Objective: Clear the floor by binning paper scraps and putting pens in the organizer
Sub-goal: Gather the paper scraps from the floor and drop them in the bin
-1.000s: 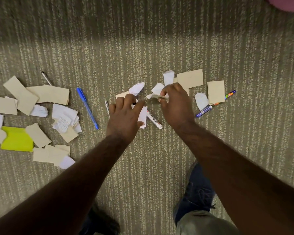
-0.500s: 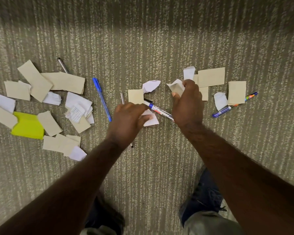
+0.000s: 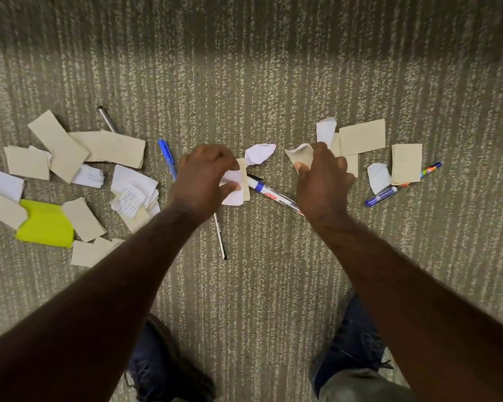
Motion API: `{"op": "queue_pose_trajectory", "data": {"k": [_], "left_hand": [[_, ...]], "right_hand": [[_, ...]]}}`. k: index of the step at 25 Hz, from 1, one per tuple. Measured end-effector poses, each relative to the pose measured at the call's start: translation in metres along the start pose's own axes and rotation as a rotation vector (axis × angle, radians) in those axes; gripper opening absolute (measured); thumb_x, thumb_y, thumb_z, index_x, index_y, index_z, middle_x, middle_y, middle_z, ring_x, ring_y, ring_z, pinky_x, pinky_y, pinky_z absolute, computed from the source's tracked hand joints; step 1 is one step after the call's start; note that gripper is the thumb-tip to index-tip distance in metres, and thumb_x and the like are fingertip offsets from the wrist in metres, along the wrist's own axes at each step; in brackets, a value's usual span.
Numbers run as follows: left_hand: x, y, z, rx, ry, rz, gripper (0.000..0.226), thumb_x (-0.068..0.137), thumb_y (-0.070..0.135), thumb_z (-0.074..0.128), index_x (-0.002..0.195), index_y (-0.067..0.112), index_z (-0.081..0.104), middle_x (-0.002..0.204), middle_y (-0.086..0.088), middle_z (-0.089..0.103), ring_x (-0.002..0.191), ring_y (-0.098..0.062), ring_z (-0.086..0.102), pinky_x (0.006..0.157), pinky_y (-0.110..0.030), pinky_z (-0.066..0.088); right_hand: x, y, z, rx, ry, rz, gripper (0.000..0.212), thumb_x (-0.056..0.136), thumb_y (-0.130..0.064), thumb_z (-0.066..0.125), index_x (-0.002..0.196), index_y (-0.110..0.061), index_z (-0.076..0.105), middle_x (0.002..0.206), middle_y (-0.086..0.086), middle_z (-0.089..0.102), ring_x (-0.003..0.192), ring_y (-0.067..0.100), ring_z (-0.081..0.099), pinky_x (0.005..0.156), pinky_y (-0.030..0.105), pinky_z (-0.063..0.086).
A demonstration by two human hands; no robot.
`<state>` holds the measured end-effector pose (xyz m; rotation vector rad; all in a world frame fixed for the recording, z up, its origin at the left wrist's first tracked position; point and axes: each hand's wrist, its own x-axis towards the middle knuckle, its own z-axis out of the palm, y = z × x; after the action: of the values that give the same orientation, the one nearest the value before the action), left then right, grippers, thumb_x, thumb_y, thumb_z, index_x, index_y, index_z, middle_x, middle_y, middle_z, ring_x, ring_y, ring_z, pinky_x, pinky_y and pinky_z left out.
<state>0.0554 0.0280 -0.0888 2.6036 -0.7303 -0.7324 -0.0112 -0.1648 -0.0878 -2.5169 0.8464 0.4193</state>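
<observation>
The left hand (image 3: 205, 181) had its fingers curled and pinched around a white scrap (image 3: 233, 188) backed by a tan card slip (image 3: 244, 178), both flat and creased. The right hand (image 3: 323, 181) gripped a crumpled tan scrap (image 3: 301, 154) between thumb and fingertips. Between the two sets of fingers lay a balled white paper (image 3: 259, 153) and a smooth plastic whiteboard marker (image 3: 270, 194), its barrel running under the right wrist. Just left of the left fingers a blue pen (image 3: 166, 158) lay on the ribbed, speckled carpet (image 3: 244, 82); a thin dark pen (image 3: 219, 239) stuck out below that hand. Beyond the right fingers sat rectangular tan cards (image 3: 362, 137), a torn white piece (image 3: 378, 178) and a blue-capped pen (image 3: 381, 195) beside a multicoloured pen (image 3: 430, 168). Far left of the fingers were more tan and lined scraps and a bright yellow sheet (image 3: 45, 227). No bin or organizer was in view.
</observation>
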Motion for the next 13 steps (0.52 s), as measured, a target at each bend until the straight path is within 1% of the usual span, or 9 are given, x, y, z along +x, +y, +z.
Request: {"op": "queue_pose_trajectory", "data": {"k": [2, 4, 5, 6, 7, 8, 10, 12, 13], "left_hand": [[0.0, 0.002, -0.003, -0.067, 0.034, -0.012, 0.028, 0.074, 0.018, 0.074, 0.098, 0.016, 0.06, 0.102, -0.003, 0.062, 0.1, -0.029, 0.054, 0.084, -0.04, 0.039], [-0.004, 0.003, -0.011, -0.314, 0.059, -0.075, 0.029, 0.076, 0.013, 0.073, 0.096, 0.019, 0.054, 0.09, 0.009, 0.058, 0.088, -0.017, 0.057, 0.075, -0.032, 0.042], [-0.005, 0.004, -0.016, -0.446, 0.104, -0.114, 0.033, 0.076, 0.011, 0.074, 0.097, 0.021, 0.052, 0.087, 0.016, 0.057, 0.083, -0.007, 0.057, 0.072, -0.027, 0.044], [-0.005, 0.008, -0.021, -0.55, 0.181, -0.143, 0.037, 0.075, 0.01, 0.075, 0.1, 0.023, 0.051, 0.084, 0.019, 0.056, 0.078, 0.001, 0.055, 0.069, -0.019, 0.045], [-0.003, 0.013, -0.025, -0.613, 0.25, -0.17, 0.04, 0.075, 0.01, 0.076, 0.105, 0.023, 0.052, 0.083, 0.019, 0.057, 0.075, 0.005, 0.054, 0.066, -0.012, 0.044], [0.002, 0.018, -0.026, -0.642, 0.27, -0.194, 0.041, 0.075, 0.012, 0.076, 0.108, 0.02, 0.055, 0.084, 0.017, 0.058, 0.074, 0.005, 0.055, 0.064, -0.008, 0.042], [0.019, 0.029, -0.021, -0.597, 0.155, -0.224, 0.036, 0.077, 0.021, 0.075, 0.11, 0.014, 0.062, 0.091, 0.006, 0.062, 0.078, 0.0, 0.058, 0.064, -0.006, 0.04], [0.036, 0.036, -0.011, -0.475, 0.051, -0.231, 0.041, 0.075, 0.034, 0.071, 0.109, 0.011, 0.064, 0.1, -0.006, 0.064, 0.091, -0.02, 0.061, 0.071, -0.017, 0.04], [0.042, 0.039, -0.007, -0.403, 0.054, -0.241, 0.043, 0.075, 0.034, 0.071, 0.11, 0.01, 0.064, 0.105, -0.011, 0.062, 0.098, -0.025, 0.059, 0.076, -0.021, 0.037]], "right_hand": [[-0.006, 0.002, -0.003, 0.022, 0.001, -0.013, 0.023, 0.094, -0.019, 0.045, 0.116, -0.014, 0.048, 0.116, 0.007, 0.058, 0.109, 0.031, 0.046, 0.087, 0.044, 0.032], [-0.011, 0.006, -0.006, 0.026, 0.042, -0.015, 0.022, 0.094, -0.019, 0.044, 0.114, -0.011, 0.049, 0.115, 0.01, 0.057, 0.108, 0.032, 0.047, 0.087, 0.044, 0.034], [-0.011, 0.009, -0.008, 0.039, 0.081, -0.016, 0.021, 0.094, -0.018, 0.046, 0.112, -0.01, 0.051, 0.115, 0.011, 0.055, 0.107, 0.032, 0.048, 0.088, 0.045, 0.036], [-0.008, 0.012, -0.011, 0.068, 0.132, -0.022, 0.02, 0.092, -0.018, 0.049, 0.109, -0.008, 0.053, 0.115, 0.013, 0.054, 0.106, 0.033, 0.048, 0.088, 0.046, 0.04], [-0.002, 0.015, -0.013, 0.108, 0.178, -0.034, 0.019, 0.09, -0.018, 0.052, 0.106, -0.007, 0.055, 0.117, 0.013, 0.052, 0.106, 0.032, 0.049, 0.089, 0.046, 0.043], [0.005, 0.017, -0.015, 0.141, 0.2, -0.05, 0.019, 0.089, -0.017, 0.055, 0.104, -0.006, 0.057, 0.122, 0.013, 0.05, 0.109, 0.031, 0.048, 0.091, 0.044, 0.044], [0.024, 0.019, -0.018, 0.141, 0.167, -0.095, 0.021, 0.086, -0.016, 0.059, 0.105, -0.008, 0.06, 0.134, 0.009, 0.045, 0.115, 0.029, 0.045, 0.094, 0.038, 0.04], [0.04, 0.018, -0.021, 0.109, 0.095, -0.149, 0.023, 0.083, -0.014, 0.063, 0.105, -0.01, 0.061, 0.136, 0.007, 0.045, 0.117, 0.03, 0.042, 0.094, 0.035, 0.039], [0.045, 0.017, -0.021, 0.102, 0.065, -0.171, 0.023, 0.082, -0.013, 0.064, 0.105, -0.01, 0.061, 0.132, 0.008, 0.048, 0.117, 0.03, 0.043, 0.094, 0.035, 0.039]]}}
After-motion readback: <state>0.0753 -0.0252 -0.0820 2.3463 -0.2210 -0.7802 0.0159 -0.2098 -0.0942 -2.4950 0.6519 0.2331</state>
